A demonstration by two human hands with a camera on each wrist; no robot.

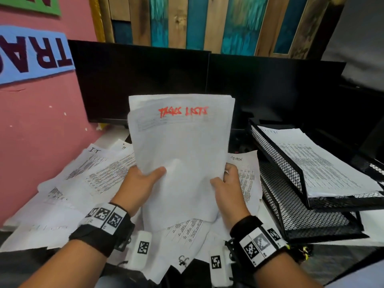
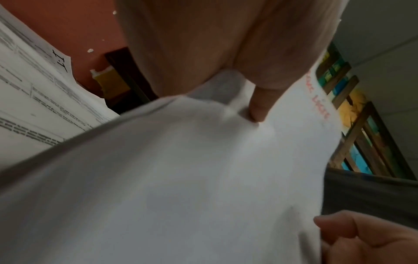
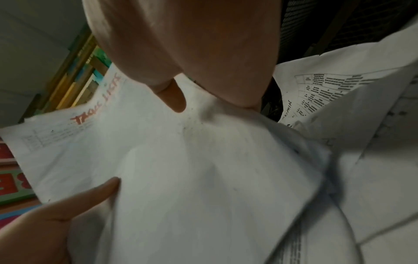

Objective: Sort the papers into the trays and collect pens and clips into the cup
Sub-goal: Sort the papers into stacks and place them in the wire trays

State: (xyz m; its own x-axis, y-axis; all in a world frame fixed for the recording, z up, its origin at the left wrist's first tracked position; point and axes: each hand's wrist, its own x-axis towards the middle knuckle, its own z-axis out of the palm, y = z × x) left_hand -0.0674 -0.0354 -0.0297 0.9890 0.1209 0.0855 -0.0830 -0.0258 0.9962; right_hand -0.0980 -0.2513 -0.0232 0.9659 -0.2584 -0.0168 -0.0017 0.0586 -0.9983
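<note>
Here we have the sheaf of papers (image 1: 180,154) headed in red marker lifted upright over the desk, in front of the dark monitors (image 1: 145,80). Our left hand (image 1: 141,183) pinches its lower left edge, thumb on the face toward us and fingers behind; our right hand (image 1: 226,188) clamps the lower right edge the same way. So both hands are closed on this one stack, neither free.

As for progress, we judge the sorting begun but far from done. The upper mesh tray (image 1: 276,150) on the right already carries a printed pile, while the lower mesh tray (image 1: 301,215) beneath it shows bare mesh. Loose sheets (image 1: 93,173) are spread across the desk under and left of our hands, one marked "I.T", and an "ADMIN" sheet (image 1: 245,173) lies just beside our right hand. We see no cup, pens or clips in any view, so that part cannot be judged.

The head view alone shows the trays and the spread of the mess. The left wrist view shows our thumb (image 2: 260,110) pressing a crease into the paper, and a yellow object (image 2: 110,82) against the wall. The right wrist view shows the faint printed table (image 3: 45,139) under the red heading, too blurred to read.
</note>
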